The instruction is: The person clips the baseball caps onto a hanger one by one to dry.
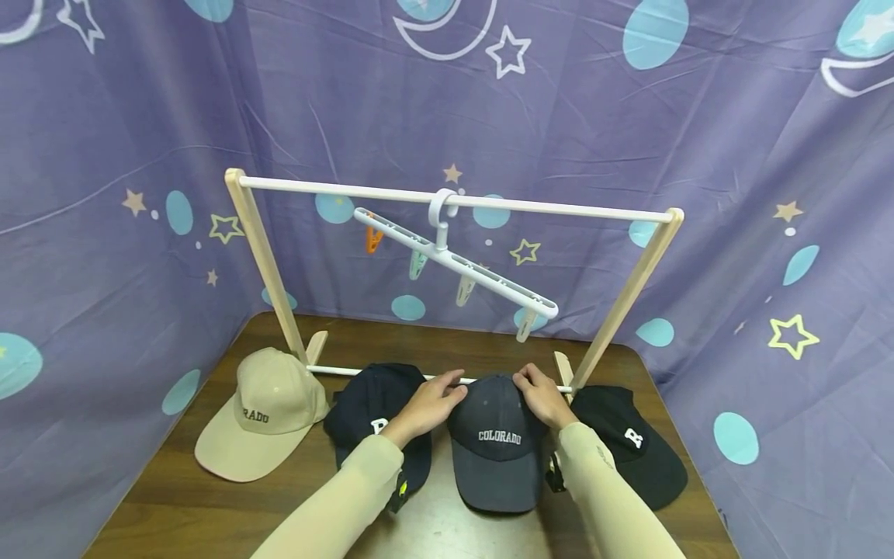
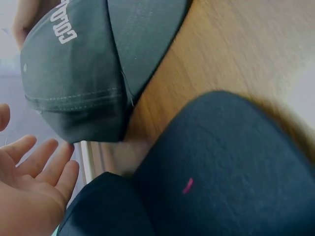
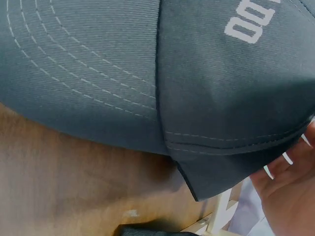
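A dark grey baseball cap (image 1: 497, 439) lettered COLORADO lies on the table between the hands, brim toward me. My left hand (image 1: 429, 404) is at the left of its crown. In the left wrist view that hand (image 2: 37, 182) has its fingers spread and loosely bent, a fingertip right at the cap's edge. On the other side, my right hand (image 1: 545, 394) touches the crown's upper right. Its fingers (image 3: 283, 172) pass behind the cap's back in the right wrist view, where their tips are hidden. A navy cap (image 1: 380, 396) lies under the left forearm.
A beige cap (image 1: 272, 392) lies far left and a black cap (image 1: 621, 435) far right. Behind stands a wood-and-white rack (image 1: 335, 189), whose lower bar crosses the table behind the caps. From its top bar hangs a white hanger (image 1: 447, 255) with several clips.
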Tool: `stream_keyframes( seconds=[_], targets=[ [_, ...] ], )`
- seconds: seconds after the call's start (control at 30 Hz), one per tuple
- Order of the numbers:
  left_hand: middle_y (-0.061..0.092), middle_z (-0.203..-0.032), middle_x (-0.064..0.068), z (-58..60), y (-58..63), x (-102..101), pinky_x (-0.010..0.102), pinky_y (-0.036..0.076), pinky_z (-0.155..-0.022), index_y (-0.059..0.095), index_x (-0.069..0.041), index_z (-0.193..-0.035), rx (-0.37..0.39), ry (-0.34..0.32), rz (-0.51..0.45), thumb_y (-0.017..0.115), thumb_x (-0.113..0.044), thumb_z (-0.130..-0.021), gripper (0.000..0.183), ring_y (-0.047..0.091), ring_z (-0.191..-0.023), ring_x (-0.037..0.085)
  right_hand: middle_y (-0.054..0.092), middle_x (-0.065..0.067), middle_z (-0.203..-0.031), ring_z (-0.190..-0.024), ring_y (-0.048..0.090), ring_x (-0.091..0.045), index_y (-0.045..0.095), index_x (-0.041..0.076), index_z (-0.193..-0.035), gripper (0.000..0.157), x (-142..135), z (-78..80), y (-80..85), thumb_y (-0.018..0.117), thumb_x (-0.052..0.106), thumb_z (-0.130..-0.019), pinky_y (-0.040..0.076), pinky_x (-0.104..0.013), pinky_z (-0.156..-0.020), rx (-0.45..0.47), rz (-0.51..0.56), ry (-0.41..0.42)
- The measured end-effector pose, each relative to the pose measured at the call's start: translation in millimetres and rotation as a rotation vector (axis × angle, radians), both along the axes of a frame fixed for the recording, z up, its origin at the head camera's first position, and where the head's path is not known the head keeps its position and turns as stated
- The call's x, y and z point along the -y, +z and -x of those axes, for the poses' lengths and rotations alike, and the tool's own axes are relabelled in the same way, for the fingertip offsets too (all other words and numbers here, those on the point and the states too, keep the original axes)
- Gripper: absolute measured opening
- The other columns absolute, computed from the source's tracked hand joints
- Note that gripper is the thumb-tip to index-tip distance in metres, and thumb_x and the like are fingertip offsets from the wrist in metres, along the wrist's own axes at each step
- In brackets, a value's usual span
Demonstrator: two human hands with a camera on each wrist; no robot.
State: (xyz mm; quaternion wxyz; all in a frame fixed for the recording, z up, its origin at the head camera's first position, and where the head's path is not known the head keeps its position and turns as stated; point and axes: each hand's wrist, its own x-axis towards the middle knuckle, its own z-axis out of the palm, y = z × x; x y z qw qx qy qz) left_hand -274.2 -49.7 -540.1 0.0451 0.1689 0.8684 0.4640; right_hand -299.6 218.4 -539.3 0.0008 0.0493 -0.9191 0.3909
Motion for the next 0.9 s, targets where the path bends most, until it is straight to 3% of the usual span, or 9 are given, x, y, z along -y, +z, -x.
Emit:
stream_keyframes(
  seconds=[0.43,0.63,0.9],
  targets=[
    [0.072,-0.134,0.010,-0.9,9.0,-10,0.052,0.047,-0.110,0.065,-0.013,-0.144,0.021,-0.014,-0.056,0.050,-0.038,-0.112,0.043,0.065,-0.128,0.031,0.067,-0.002,-0.099,-0.093,0.061,-0.019,0.064,0.017,-0.101,0.011,9,-15.2,20.9,0.058,0.020,-0.110,0.045,-0.038,-0.085,-0.090,0.100,0.114],
    [0.073,-0.132,0.006,-2.1,15.0,-10,0.051,0.047,-0.110,0.073,-0.015,-0.132,0.008,-0.029,-0.080,0.051,-0.039,-0.112,0.038,0.066,-0.127,0.030,0.066,0.002,-0.094,-0.089,0.061,-0.016,0.064,0.019,-0.097,0.013,11,-22.6,34.4,0.059,0.022,-0.109,0.045,-0.036,-0.083,-0.126,0.099,0.156],
    [0.075,-0.118,-0.002,-4.0,26.0,-12,0.046,0.050,-0.104,0.076,-0.021,-0.119,0.002,-0.047,-0.079,0.050,-0.044,-0.111,0.035,0.069,-0.115,0.021,0.065,0.006,-0.090,-0.085,0.060,-0.013,0.064,0.020,-0.096,0.012,14,-31.4,54.1,0.061,0.022,-0.108,0.046,-0.032,-0.079,-0.184,0.092,0.211]
  ],
)
